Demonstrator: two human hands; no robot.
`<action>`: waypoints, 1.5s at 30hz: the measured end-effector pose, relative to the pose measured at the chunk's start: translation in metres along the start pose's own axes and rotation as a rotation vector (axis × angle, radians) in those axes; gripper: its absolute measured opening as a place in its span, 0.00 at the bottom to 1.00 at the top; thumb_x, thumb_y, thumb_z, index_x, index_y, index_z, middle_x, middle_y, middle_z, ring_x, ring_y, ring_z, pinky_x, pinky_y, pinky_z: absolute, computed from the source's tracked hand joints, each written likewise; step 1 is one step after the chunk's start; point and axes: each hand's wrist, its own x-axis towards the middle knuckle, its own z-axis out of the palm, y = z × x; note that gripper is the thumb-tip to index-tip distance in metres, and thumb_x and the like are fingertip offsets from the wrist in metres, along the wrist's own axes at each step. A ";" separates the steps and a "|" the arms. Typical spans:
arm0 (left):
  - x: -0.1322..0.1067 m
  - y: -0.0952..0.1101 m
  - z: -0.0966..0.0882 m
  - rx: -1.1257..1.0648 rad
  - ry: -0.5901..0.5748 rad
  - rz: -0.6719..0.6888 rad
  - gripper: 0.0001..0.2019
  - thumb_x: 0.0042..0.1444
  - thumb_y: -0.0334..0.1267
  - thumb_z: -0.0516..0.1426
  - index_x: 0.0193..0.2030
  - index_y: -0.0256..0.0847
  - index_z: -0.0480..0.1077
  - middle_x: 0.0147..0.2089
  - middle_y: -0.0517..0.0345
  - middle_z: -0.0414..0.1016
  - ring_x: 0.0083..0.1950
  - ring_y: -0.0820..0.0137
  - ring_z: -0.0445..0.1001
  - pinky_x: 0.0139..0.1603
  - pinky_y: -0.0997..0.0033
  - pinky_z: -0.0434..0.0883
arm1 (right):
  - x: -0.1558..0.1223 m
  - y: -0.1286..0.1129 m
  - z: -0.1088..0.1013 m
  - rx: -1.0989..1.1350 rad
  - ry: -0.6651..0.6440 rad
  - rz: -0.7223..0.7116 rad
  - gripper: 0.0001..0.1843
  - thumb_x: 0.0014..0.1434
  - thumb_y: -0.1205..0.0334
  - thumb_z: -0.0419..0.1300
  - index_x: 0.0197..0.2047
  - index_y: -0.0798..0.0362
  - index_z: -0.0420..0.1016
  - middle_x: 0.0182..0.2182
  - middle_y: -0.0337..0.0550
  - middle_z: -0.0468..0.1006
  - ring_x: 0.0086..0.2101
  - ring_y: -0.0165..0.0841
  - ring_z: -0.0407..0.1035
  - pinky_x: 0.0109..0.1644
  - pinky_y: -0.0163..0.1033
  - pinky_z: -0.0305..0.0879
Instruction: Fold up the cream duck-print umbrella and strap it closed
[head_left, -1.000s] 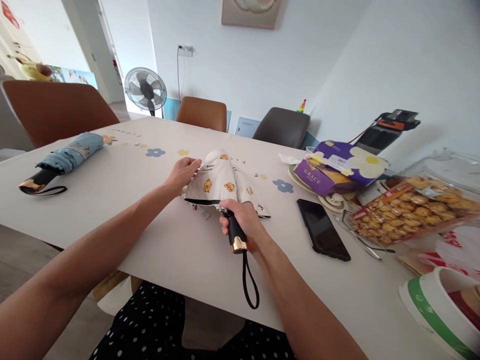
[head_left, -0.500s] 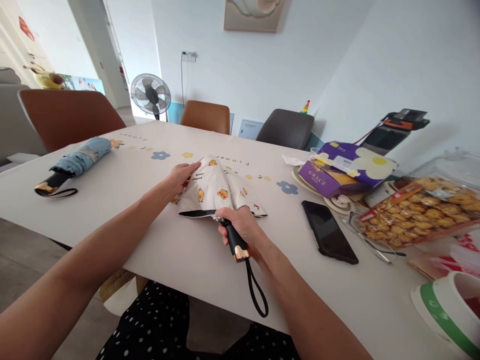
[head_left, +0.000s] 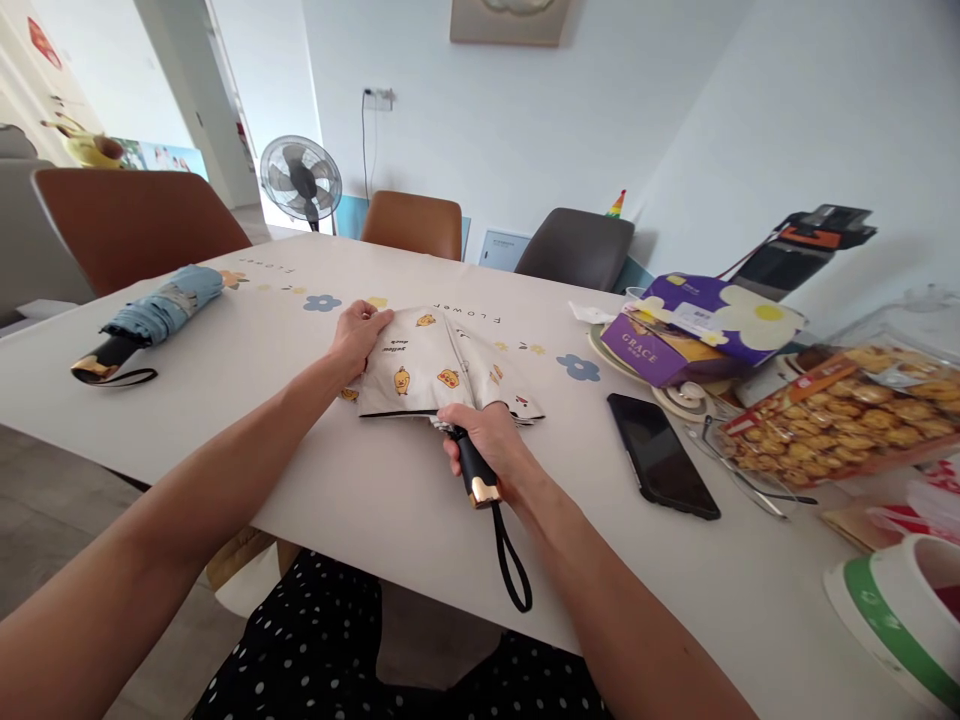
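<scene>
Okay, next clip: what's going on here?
A person at a table holds a white umbrella by its black handle with the right hand, while the left hand touches the canopy's left side. The canopy hangs loose, partly spread. A blue umbrella lies furled to the left.

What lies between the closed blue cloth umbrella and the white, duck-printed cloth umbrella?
In the head view: pale tabletop, then the left hand, touching the white umbrella.

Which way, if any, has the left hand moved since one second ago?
Yes: leftward. The left hand is now closer to the nearby blue flower print on the tabletop.
</scene>
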 end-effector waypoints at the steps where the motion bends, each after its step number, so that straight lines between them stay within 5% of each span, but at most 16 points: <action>1: 0.002 -0.001 0.000 -0.012 0.000 -0.042 0.14 0.40 0.43 0.63 0.27 0.41 0.61 0.22 0.64 0.63 0.22 0.76 0.61 0.20 0.77 0.61 | 0.000 -0.001 0.000 0.002 0.003 -0.007 0.12 0.46 0.61 0.60 0.24 0.54 0.59 0.12 0.37 0.65 0.12 0.26 0.58 0.13 0.32 0.58; 9: -0.005 0.001 0.004 -0.300 -0.332 -0.518 0.16 0.41 0.46 0.63 0.33 0.38 0.70 0.28 0.50 0.75 0.30 0.63 0.74 0.31 0.64 0.73 | -0.004 -0.006 0.001 -0.001 0.042 -0.008 0.12 0.46 0.61 0.60 0.23 0.54 0.58 0.12 0.38 0.65 0.11 0.27 0.59 0.12 0.32 0.56; 12: -0.010 0.004 0.008 -0.294 -0.307 -0.548 0.11 0.43 0.42 0.62 0.31 0.37 0.70 0.26 0.51 0.74 0.28 0.64 0.73 0.30 0.64 0.73 | -0.004 -0.006 0.001 0.017 0.060 -0.014 0.12 0.46 0.61 0.60 0.23 0.54 0.58 0.12 0.37 0.65 0.11 0.28 0.59 0.12 0.32 0.56; 18: -0.008 0.004 0.011 -0.211 -0.129 -0.100 0.08 0.44 0.38 0.61 0.26 0.38 0.66 0.22 0.61 0.67 0.22 0.74 0.67 0.26 0.73 0.68 | -0.003 -0.009 -0.001 0.044 0.067 -0.003 0.12 0.45 0.61 0.60 0.23 0.54 0.58 0.12 0.38 0.65 0.11 0.27 0.59 0.12 0.31 0.56; 24: -0.001 -0.008 0.006 0.256 -0.153 -0.173 0.08 0.44 0.38 0.59 0.28 0.39 0.65 0.24 0.58 0.67 0.26 0.70 0.67 0.25 0.70 0.64 | -0.004 -0.009 0.001 0.004 0.130 -0.045 0.11 0.45 0.62 0.59 0.22 0.54 0.59 0.11 0.38 0.65 0.11 0.27 0.58 0.11 0.32 0.55; 28: -0.017 0.000 0.011 0.434 0.073 0.303 0.11 0.47 0.35 0.55 0.40 0.42 0.63 0.42 0.53 0.70 0.43 0.66 0.69 0.43 0.67 0.65 | -0.004 -0.007 0.003 -0.035 0.168 -0.061 0.10 0.44 0.62 0.59 0.21 0.54 0.59 0.11 0.38 0.64 0.11 0.27 0.57 0.11 0.32 0.56; 30: -0.036 0.008 0.020 0.362 0.020 0.476 0.11 0.53 0.37 0.51 0.44 0.42 0.62 0.49 0.52 0.68 0.50 0.68 0.67 0.49 0.68 0.64 | -0.004 -0.007 0.005 -0.052 0.179 -0.067 0.10 0.44 0.63 0.58 0.21 0.54 0.59 0.11 0.38 0.64 0.11 0.27 0.57 0.11 0.32 0.56; 33: -0.068 0.015 0.038 0.287 -0.216 0.301 0.16 0.55 0.45 0.50 0.48 0.40 0.61 0.53 0.49 0.65 0.53 0.65 0.66 0.50 0.67 0.64 | -0.003 -0.005 0.006 -0.064 0.182 -0.072 0.08 0.43 0.64 0.58 0.22 0.54 0.60 0.10 0.38 0.64 0.11 0.28 0.58 0.11 0.34 0.58; 36: -0.086 0.013 0.050 0.254 -0.284 0.196 0.23 0.51 0.49 0.55 0.51 0.41 0.60 0.59 0.48 0.62 0.59 0.61 0.61 0.54 0.65 0.63 | -0.001 -0.003 0.006 -0.064 0.161 -0.076 0.06 0.44 0.64 0.58 0.25 0.55 0.63 0.11 0.37 0.64 0.11 0.29 0.59 0.11 0.34 0.60; 41: -0.083 0.011 0.052 -0.122 -0.442 -0.152 0.21 0.50 0.52 0.56 0.45 0.39 0.65 0.42 0.48 0.74 0.42 0.61 0.74 0.40 0.64 0.71 | 0.000 0.002 0.008 -0.056 0.114 -0.111 0.08 0.45 0.64 0.58 0.29 0.55 0.62 0.11 0.35 0.64 0.12 0.29 0.59 0.11 0.34 0.61; 45: -0.078 0.016 0.049 -0.388 -0.510 -0.365 0.21 0.48 0.51 0.58 0.41 0.35 0.67 0.36 0.47 0.76 0.38 0.60 0.75 0.42 0.61 0.73 | -0.003 0.001 0.010 -0.023 0.050 -0.132 0.09 0.46 0.64 0.58 0.31 0.54 0.61 0.11 0.33 0.63 0.12 0.28 0.58 0.12 0.34 0.60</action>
